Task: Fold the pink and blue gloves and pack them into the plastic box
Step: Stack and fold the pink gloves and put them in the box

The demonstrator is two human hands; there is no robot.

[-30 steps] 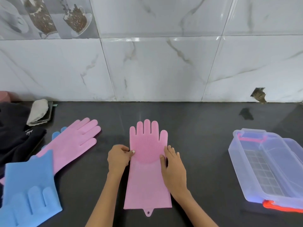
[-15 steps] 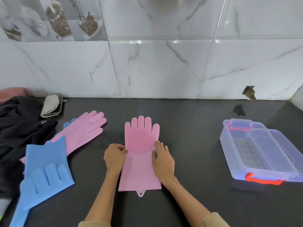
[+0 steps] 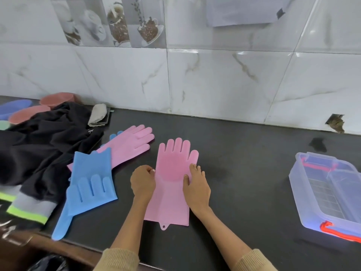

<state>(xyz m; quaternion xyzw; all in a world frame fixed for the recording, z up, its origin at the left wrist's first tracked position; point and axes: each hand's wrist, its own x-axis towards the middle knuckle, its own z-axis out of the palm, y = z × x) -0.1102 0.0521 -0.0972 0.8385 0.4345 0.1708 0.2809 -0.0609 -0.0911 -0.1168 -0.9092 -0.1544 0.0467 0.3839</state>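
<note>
Two pink gloves and at least one blue one lie on a dark, matte countertop (image 3: pixel 244 153) that runs beneath a wall of glossy white marble-veined tiles (image 3: pixel 214 85); a crumpled black garment (image 3: pixel 39 145) with grey cuffs edged in bright green sprawls over the counter's left end, and its folds hide part of the surface there; on the right stands the plastic box (image 3: pixel 330 190), clear and rectangular with rounded corners, a gridded floor showing through its walls and red-orange handles at both ends, well apart from the gloves; the blue glove (image 3: pixel 89 184) lies flat with its fingers pointing toward the person, smooth and rubbery, its cuff resting over the cuff of the far pink glove (image 3: pixel 130 143), which stretches diagonally with its fingers toward the wall; blue fingertips peek from under that one; the near pink glove (image 3: pixel 173 182) lies flat at centre, fingers toward the wall, its palm covered in fine nubbed bristles, a small hanging tab with a hole at its cuff edge; the left hand (image 3: pixel 143 182) has curled fingers pinching this glove's left edge; the right hand (image 3: pixel 196 184) rests on its right side, fingers nearly straight and pressing the rubber down; a folded grey cloth (image 3: pixel 97 115) and round pink bowls (image 3: pixel 56 98) sit by the wall at the left.
</note>
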